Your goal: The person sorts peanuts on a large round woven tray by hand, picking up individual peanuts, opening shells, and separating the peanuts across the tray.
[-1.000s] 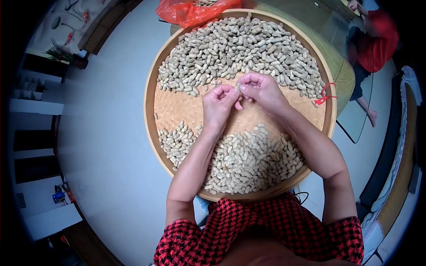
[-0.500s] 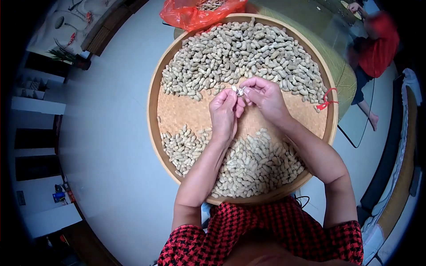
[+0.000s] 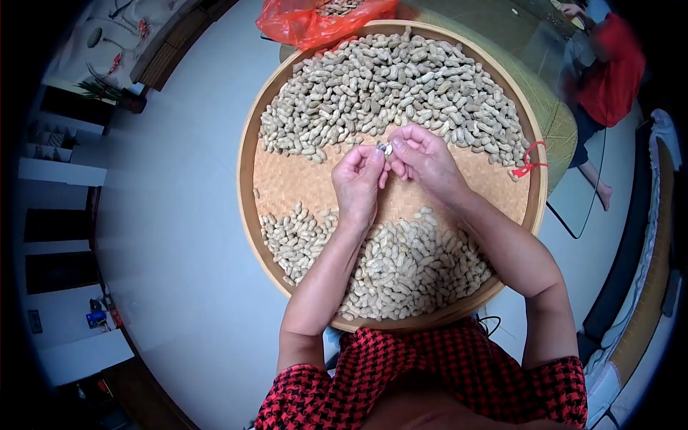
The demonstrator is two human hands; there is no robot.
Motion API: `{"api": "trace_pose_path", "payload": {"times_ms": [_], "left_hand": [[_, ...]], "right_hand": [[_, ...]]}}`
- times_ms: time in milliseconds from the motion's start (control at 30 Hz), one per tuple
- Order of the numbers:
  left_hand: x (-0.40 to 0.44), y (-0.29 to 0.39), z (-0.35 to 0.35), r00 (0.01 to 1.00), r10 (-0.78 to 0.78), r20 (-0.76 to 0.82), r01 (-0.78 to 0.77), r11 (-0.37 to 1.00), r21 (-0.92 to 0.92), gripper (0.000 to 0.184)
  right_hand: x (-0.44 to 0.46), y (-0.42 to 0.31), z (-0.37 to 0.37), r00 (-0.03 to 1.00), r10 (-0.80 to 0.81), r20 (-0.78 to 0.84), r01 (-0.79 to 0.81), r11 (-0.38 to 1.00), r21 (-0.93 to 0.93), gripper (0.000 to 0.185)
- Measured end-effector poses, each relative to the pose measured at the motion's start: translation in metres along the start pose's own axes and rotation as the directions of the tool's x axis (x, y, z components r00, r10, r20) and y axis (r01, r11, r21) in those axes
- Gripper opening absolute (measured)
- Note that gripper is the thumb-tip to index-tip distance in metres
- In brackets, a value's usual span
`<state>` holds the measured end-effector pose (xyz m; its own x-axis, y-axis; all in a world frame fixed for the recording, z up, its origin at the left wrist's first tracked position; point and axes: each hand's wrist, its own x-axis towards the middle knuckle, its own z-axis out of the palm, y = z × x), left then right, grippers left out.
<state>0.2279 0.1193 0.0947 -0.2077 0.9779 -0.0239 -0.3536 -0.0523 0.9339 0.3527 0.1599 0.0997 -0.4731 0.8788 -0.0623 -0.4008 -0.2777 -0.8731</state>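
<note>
Over the middle of a round woven tray (image 3: 294,175), both my hands meet fingertip to fingertip. Between them is a small peanut (image 3: 388,149) whose shell looks broken, with a pale inside showing. My left hand (image 3: 357,179) pinches it from the left with thumb and forefinger. From the other side my right hand (image 3: 430,161) grips it the same way, fingers curled. A large heap of unshelled peanuts (image 3: 387,82) fills the far part of the tray. Paler peanuts (image 3: 408,269) lie in a second heap on the near side, partly under my forearms.
A red plastic bag (image 3: 308,25) with nuts inside touches the tray's far rim. Red string (image 3: 529,161) is tied at the right rim. Beyond it stands a glass-topped table (image 3: 494,36), where a person in red (image 3: 613,75) sits. A sofa (image 3: 638,272) runs along the right.
My hands stay in nearly the same place. The fingers have shifted slightly and the peanut between them has turned, now showing its pale inside more.
</note>
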Motion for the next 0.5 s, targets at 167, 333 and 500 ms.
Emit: {"api": "trace_pose_path", "payload": {"times_ms": [167, 333, 500], "left_hand": [[-0.011, 0.010, 0.001, 0.999, 0.053, 0.010, -0.054, 0.965, 0.256, 0.011], [-0.006, 0.015, -0.015, 0.961, 0.260, 0.097, -0.270, 0.793, 0.546, 0.016], [0.009, 0.016, -0.026, 0.990, 0.137, -0.007, -0.123, 0.910, 0.397, 0.016]], "right_hand": [[-0.002, 0.000, -0.001, 0.999, 0.012, 0.053, -0.006, 0.994, -0.106, 0.013], [-0.001, -0.008, 0.001, 0.981, 0.184, 0.062, -0.195, 0.939, 0.283, 0.009], [0.014, -0.035, -0.037, 1.000, 0.003, -0.007, 0.000, 0.933, 0.360, 0.015]]}}
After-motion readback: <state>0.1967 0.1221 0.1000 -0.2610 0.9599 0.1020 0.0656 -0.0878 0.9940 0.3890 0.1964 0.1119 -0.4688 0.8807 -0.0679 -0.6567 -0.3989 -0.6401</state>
